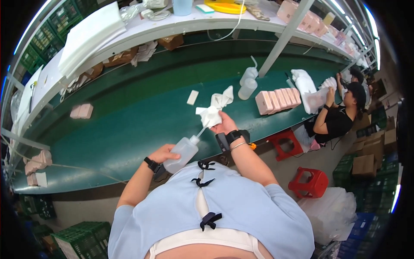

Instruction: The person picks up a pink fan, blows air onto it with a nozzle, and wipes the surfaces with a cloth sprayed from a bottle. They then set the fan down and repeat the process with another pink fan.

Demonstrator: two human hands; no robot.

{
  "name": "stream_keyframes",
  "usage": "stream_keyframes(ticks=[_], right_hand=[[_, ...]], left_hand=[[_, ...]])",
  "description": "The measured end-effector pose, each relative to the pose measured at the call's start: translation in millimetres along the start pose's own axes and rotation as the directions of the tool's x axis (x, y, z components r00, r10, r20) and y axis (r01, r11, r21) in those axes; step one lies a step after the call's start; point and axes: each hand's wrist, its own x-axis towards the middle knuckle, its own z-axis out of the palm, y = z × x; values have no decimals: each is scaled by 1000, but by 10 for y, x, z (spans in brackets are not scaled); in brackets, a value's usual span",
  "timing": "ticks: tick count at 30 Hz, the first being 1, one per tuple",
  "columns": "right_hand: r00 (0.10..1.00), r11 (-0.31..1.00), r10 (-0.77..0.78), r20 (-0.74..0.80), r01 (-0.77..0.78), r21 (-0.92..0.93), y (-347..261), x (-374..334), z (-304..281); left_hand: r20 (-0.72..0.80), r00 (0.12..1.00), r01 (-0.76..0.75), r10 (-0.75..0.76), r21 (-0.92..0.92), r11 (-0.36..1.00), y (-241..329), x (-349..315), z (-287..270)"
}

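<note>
In left hand (164, 153), squeeze bottle (182, 154), nozzle (201, 132) at cloth (210, 116) in right hand (224, 124)

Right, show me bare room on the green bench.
On the bench, the widest bare patch lies between the pink box pair and the left hand; another, beyond the white block. Crowded beyond the right hand and rightward: crumpled white material, two standing bottles, a row of pink boxes.

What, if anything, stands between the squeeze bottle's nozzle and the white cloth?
Nothing visible does: the left hand holds the squeeze bottle tilted, its nozzle pointing at the white cloth in the right hand. Actual contact is unclear.
</note>
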Motion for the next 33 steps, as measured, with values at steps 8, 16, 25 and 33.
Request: stream_keyframes(ticks=[8, 16, 25, 33], right_hand=[[1000, 999, 5, -13, -6, -54, -68, 12, -100], [998, 998, -31, -49, 33, 44, -114, -28, -213], [985, 995, -40, -166, 24, -96, -113, -28, -671], [945, 990, 48, -323, -88, -110, -5, -21, -1248]], left_hand=[[-8, 1000, 24, -24, 29, 999, 88, 92, 16], [52, 997, 48, -51, 68, 997, 119, 223, -6], [2, 999, -49, 49, 168, 985, 66, 593, -102], [-378, 823, -201, 424, 503, 840, 19, 1231, 64]])
